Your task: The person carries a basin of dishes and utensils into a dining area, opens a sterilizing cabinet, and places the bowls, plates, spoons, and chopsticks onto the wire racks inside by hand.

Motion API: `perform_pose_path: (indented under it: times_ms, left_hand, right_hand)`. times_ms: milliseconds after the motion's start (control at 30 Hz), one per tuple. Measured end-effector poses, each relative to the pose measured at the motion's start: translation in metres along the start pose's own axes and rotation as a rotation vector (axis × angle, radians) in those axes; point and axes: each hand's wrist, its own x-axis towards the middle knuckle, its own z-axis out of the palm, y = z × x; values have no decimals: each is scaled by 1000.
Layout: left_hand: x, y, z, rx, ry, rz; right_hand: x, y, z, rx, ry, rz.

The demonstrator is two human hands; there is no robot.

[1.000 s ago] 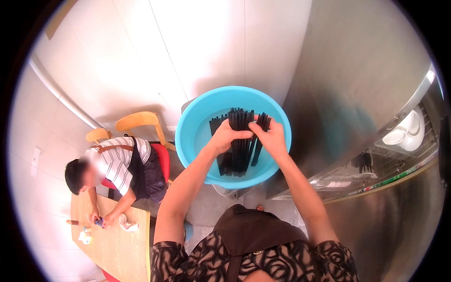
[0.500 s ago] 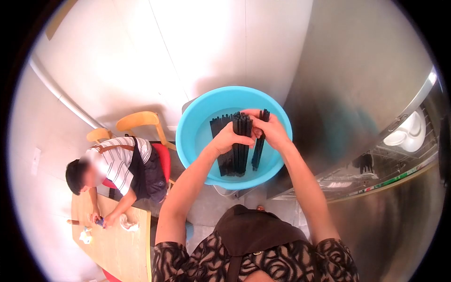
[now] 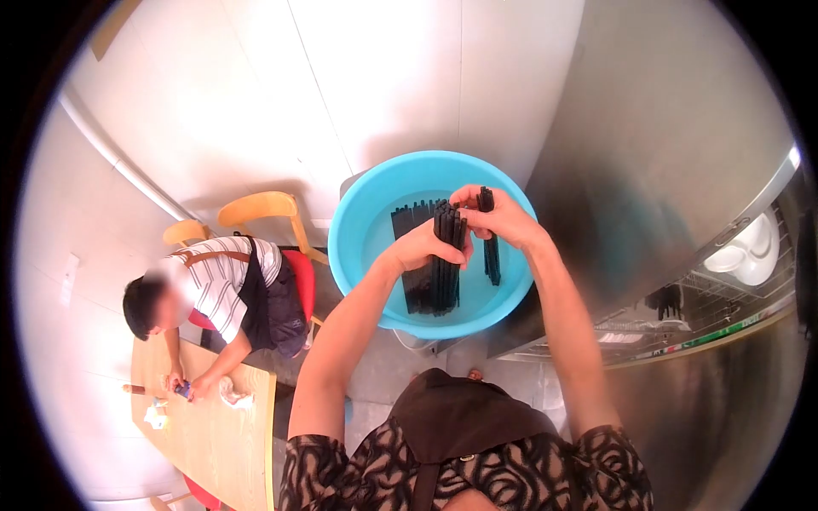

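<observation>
Head view: blue basin (image 3: 352,277), beneath both hands. Left hand (image 3: 426,244): closed round a thicker bundle of black sticks (image 3: 447,284). Right hand (image 3: 511,223): gripping a thinner bundle (image 3: 492,264). More sticks (image 3: 411,223): in the basin, left of the thicker bundle. Step in hand, as judged: parting sticks into separate lots. Next move, as judged: calls for firm grips, bundles kept apart.

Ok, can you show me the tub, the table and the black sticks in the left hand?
Tub (image 3: 354,230): head view, inner left wall.
Table (image 3: 230,443): head view, bare wooden top.
Sticks (image 3: 448,226): head view, the bundle's upper part.
</observation>
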Motion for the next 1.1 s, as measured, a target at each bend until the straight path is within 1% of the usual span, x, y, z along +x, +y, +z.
perform_pose_path:
  times_ms: [67,167,233,267,333,367,400,467,500,533,600,633,667,700,733,767,800,833,867,933,967,1033,1100]
  left_hand:
    - [0,2,1,-2,-4,-2]
    - [2,1,4,-14,20,19]
    - [3,1,9,3,241,102]
    - [5,-3,6,6,237,104]
    - [7,-6,4,192,399,155]
    - [3,-4,10,317,444,146]
    - [3,-5,13,320,438,145]
    - [3,-6,16,475,659,98]
    - [3,-7,14,479,652,96]
    - [2,-8,10,349,616,118]
    - [-1,-11,0,83,549,163]
    - [-1,-11,-4,-23,505,140]
    - [-2,-12,-8,-29,512,141]
    - [-2,-10,-10,-82,479,97]
    - [-2,-8,-13,-135,444,54]
    - [-2,-7,-14,-154,388,52]
    - [-2,-6,-15,-157,388,54]
    - [-2,-5,-16,-159,348,64]
    - [-1,-5,-16,-160,306,72]
    - [-2,-5,-17,-186,277,56]
    - [-2,-5,-17,-212,252,40]
    - [-4,-4,-19,-171,257,46]
    - [-6,-3,-18,-130,266,54]
  right_hand:
    - [1,2,0,7,-28,-13]
    - [4,16,5,-57,44,-55]
    - [14,36,14,-141,325,-296]
    - [15,39,19,-143,329,-300]
    - [11,35,41,-407,726,-323]
    - [9,31,48,-430,756,-286]
    - [12,31,51,-428,763,-287]
    - [15,37,55,-598,862,-387]
    - [16,39,54,-607,853,-410]
    - [19,45,52,-604,859,-409]
    - [24,54,47,-380,843,-466]
    - [23,55,43,-381,837,-463]
    - [20,55,38,-270,789,-430]
    - [17,53,34,-160,742,-398]
    - [14,51,31,-163,736,-395]
    - [12,49,28,14,668,-381]
    - [9,45,27,190,599,-367]
    - [4,38,29,241,590,-337]
    - [3,39,28,240,592,-336]
    - [-1,38,26,137,638,-243]
    - [-2,38,27,138,641,-242]
    - [-6,28,36,23,651,-110]
    - [-3,36,30,64,631,-109]
